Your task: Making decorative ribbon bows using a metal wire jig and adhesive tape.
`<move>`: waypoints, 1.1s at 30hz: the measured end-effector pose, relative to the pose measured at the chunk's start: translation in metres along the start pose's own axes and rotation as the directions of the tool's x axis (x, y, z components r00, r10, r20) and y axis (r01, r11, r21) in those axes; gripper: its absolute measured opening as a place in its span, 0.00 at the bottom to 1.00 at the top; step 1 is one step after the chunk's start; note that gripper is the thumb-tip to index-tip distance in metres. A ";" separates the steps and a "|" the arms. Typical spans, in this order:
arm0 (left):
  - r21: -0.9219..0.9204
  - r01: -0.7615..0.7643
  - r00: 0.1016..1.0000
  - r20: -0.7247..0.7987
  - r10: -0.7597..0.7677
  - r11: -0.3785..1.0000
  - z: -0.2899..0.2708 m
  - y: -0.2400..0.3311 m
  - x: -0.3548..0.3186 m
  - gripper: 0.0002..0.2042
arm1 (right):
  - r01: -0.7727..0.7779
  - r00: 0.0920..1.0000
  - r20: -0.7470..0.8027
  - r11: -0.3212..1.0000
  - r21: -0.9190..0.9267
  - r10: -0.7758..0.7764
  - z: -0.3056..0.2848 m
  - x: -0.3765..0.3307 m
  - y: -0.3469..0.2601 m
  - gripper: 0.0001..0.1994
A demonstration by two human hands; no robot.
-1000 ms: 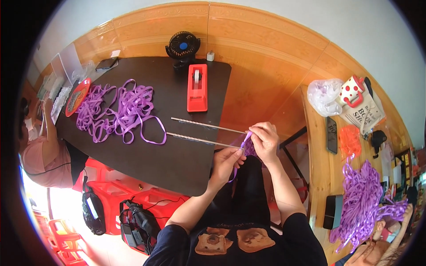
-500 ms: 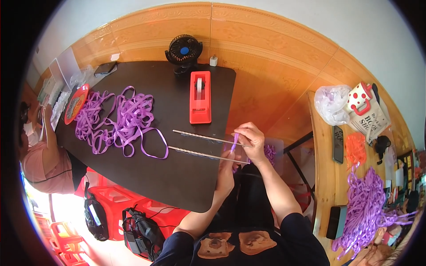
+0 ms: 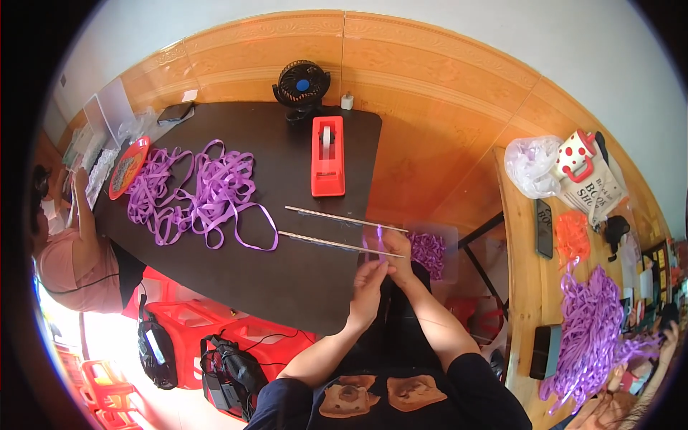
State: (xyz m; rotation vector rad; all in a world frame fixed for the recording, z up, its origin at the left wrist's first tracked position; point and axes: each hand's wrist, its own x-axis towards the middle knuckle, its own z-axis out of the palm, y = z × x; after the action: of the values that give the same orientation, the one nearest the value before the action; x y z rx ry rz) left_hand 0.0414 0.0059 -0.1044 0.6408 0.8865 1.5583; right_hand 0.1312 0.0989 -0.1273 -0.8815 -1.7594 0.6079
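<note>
Shifted since half a second ago: both hands, now close together at the near right edge of the black table (image 3: 215,287). Left hand (image 3: 369,281) and right hand (image 3: 398,252) pinched narrow on a short piece of purple ribbon (image 3: 378,240), beside the ends of two long thin rods (image 3: 337,231). Looks like fine finger work under way. Farther left, a loose ribbon heap (image 3: 201,193); a red tape dispenser (image 3: 327,155) and small fan (image 3: 301,82) at the far edge. Orange wall panelling behind.
</note>
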 end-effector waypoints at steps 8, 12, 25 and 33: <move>0.211 0.154 0.978 0.109 -0.180 0.965 -0.027 0.029 -0.085 0.08 | -0.233 0.971 0.083 0.964 0.128 0.224 -0.001 -0.087 -0.035 0.02; 0.219 0.208 0.959 0.148 -0.243 0.953 -0.039 0.052 -0.111 0.07 | -0.341 0.939 0.132 0.903 0.261 0.316 -0.002 -0.129 -0.064 0.05; -0.140 0.361 0.920 0.216 -0.327 0.922 -0.049 0.072 -0.149 0.08 | -0.673 0.699 0.264 0.488 0.556 0.664 0.006 -0.169 -0.105 0.12; -0.155 0.368 0.927 0.133 -0.350 0.917 -0.057 0.053 -0.149 0.09 | -0.687 0.668 0.419 0.293 0.666 0.615 0.012 -0.195 -0.121 0.04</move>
State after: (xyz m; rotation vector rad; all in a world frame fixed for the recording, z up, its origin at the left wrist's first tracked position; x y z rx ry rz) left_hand -0.0084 -0.1535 -0.0819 0.3985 0.7304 1.2418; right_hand 0.1256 -0.1297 -0.1523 -0.8858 -0.8699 1.8517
